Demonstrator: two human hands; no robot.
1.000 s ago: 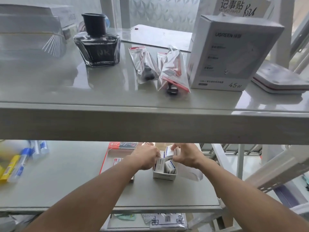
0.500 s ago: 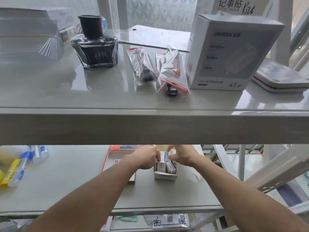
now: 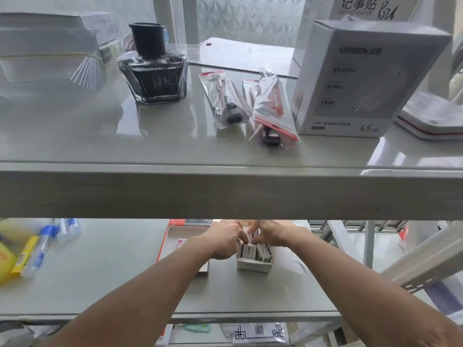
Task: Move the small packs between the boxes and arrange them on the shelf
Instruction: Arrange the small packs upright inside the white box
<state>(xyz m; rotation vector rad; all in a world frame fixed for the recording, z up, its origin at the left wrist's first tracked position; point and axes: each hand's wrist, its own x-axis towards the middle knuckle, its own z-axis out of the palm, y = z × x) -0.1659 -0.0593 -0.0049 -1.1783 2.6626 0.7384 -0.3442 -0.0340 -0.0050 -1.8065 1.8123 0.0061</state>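
Note:
On the lower shelf stands a small open white box with several small white packs upright inside it. My left hand and my right hand meet just above the box. Their fingertips pinch one small pack between them at the box's top. A flat red-edged box lies directly left of the white box, partly hidden under my left forearm.
The upper shelf edge crosses the view above my hands. On it sit an ink bottle, two plastic sleeves, a white charger box. Pens and yellow packs lie at the lower shelf's left.
Both hands have drawn closer together over the white box, and the pack between them has come lower toward the box. The view has shifted slightly.

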